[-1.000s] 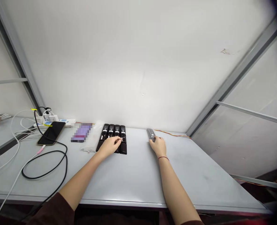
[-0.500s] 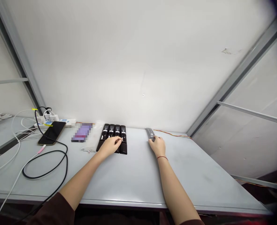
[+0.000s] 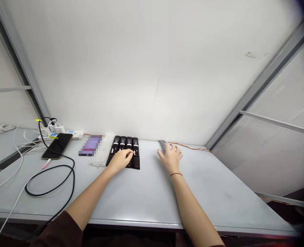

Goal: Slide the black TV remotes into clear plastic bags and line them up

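The grey table (image 3: 213, 192) carries four black remote controls (image 3: 123, 140) side by side, one grey remote control (image 3: 162, 144) and a smartphone (image 3: 57, 145). A black cable (image 3: 53, 165) lies looped at left.

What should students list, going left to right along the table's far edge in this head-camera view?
phone → blurred purple object → row of black remotes → grey remote → thin coloured wires
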Tool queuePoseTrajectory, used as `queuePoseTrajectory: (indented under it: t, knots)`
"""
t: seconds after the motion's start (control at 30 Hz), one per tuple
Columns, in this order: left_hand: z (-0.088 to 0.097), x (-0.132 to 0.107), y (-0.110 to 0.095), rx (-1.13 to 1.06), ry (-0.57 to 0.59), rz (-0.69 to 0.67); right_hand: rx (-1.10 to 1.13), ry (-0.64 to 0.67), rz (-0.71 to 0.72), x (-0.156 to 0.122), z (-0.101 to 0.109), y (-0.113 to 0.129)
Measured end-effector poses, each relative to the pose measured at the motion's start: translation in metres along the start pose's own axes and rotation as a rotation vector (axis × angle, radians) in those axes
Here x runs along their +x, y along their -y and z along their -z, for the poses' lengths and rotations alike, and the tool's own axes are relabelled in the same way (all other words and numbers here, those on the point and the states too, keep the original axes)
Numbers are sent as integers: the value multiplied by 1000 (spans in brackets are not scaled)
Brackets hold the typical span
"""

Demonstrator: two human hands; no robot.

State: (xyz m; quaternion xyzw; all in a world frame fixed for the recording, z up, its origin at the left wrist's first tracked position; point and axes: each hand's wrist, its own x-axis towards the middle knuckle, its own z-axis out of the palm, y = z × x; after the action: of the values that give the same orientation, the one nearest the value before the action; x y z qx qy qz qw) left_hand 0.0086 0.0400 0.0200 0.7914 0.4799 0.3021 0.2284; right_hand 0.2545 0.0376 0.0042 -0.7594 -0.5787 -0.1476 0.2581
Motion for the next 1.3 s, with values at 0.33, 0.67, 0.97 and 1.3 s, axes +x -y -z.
queuePoseTrajectory:
  t: [0.33,0.67,0.97,1.3]
  knots:
    - [-8,33,-8,398,-42,42,430,517,559,-33,7,56]
    - [-56,63,-31,408,-51,199,491,750,537,-25,41,37]
    - [-67,69,-38,224,-103,269,325,692,304,-10,41,7]
    - [-22,38,-27,-613,4,284,360,610,346,-15,34,20]
